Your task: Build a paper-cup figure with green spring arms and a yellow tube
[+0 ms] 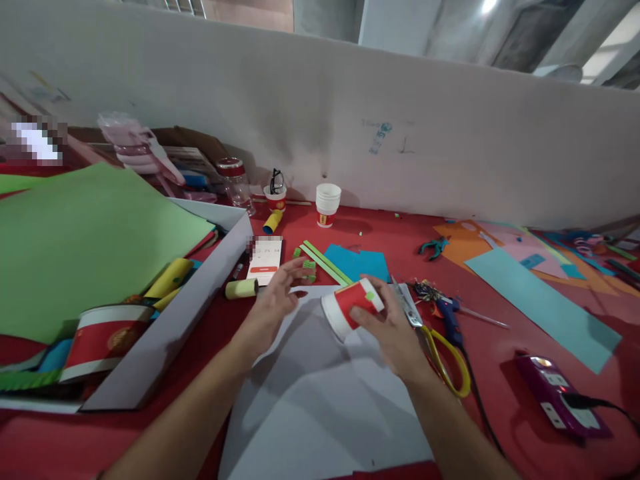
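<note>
My right hand is wrapped round a red and white paper cup, tilted on its side above a large white sheet. A small green piece sticks to the cup near one end. My left hand is to the left of the cup, fingers apart and holding nothing, its fingertips near small green folded pieces. Green paper strips and blue paper lie just beyond both hands.
Yellow-handled scissors, a blue glue gun and a purple power socket are at the right. An open box with green paper stands left. Stacked cups stand near the wall, a phone nearer.
</note>
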Demonstrator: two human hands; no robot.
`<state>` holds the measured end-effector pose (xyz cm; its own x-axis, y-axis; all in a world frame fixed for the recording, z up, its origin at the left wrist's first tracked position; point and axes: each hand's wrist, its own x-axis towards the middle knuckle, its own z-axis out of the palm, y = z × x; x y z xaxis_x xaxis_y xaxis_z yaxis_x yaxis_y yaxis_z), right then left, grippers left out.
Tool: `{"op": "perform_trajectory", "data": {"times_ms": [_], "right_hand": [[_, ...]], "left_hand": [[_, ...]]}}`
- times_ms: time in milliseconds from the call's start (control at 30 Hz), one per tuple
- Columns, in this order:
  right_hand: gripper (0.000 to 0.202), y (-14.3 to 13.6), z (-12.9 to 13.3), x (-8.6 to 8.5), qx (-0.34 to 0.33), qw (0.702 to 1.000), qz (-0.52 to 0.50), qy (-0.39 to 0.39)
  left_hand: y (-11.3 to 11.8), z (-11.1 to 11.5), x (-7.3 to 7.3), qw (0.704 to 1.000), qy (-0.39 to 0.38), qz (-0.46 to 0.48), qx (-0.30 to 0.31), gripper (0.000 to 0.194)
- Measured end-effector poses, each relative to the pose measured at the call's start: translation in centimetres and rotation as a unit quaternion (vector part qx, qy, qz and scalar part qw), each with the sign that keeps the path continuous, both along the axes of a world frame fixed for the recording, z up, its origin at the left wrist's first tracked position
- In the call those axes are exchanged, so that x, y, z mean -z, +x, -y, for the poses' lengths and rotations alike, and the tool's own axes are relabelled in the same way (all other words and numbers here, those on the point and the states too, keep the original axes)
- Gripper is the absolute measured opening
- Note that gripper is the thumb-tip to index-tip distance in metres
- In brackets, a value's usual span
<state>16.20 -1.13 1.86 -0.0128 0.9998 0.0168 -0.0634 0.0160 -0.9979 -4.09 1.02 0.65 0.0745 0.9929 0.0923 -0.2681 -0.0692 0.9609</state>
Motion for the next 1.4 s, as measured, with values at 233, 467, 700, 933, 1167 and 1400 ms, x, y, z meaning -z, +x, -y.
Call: {"op": "perform_trajectory", "data": {"times_ms": [233,467,700,933,1167,1400], "right_hand": [[0.051,-1.1,0.1,-0.4,0.016,0.982,-0.170,-0.085],[0.048,-1.2,0.4,0.6,-0.008,0.989,-0.120,-0.084],[0.043,-1.4,0.7,0.8,-0.014,0.989,-0.126,-0.070],[0.041,-1.2,0.9,1.2,-0.033,0.993,-0.094,-0.057],[0.038,-2.0,0.8,1.1,-0.015,0.977,-0.190,-0.094],[0.037,-2.2,0.6,0.3,0.005,0.967,-0.208,-0.150]], "left_hand": [[1.7,1.5,0.4,0.989,0.016,-0.051,0.140,0.106],[2.1,1.7,-0.2,0.994,-0.032,-0.031,0.104,0.080],[1.4,1.4,0.3,0.993,0.012,-0.051,0.108,0.086],[1.0,1.4,-0.5,0.988,-0.008,-0.097,0.118,0.079],[1.0,1.4,0.5,0.988,0.014,-0.066,0.140,0.106],[0.6,1.2,0.1,0.986,0.006,-0.074,0.151,0.104]]}}
